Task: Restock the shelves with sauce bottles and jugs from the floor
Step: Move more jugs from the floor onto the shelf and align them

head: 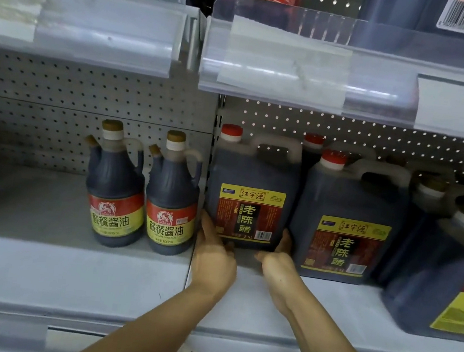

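Hands bracket the dark vinegar jug (pixel 252 190) upright on the shelf (pixel 67 272): my left hand (pixel 213 257) clasps its lower left corner, my right hand (pixel 278 265) grips its lower right, beside a matching jug (pixel 351 219).

A shop, a grocery aisle by the look of it. White metal shelves (pixel 67 269) with pegboard backing (pixel 60 90) carry clear plastic price-label strips (pixel 282 65) along their front edges. Labelled soy sauce bottles (pixel 117 185) stand at left, vinegar jugs (pixel 252 190) with barcodes in rows at right.
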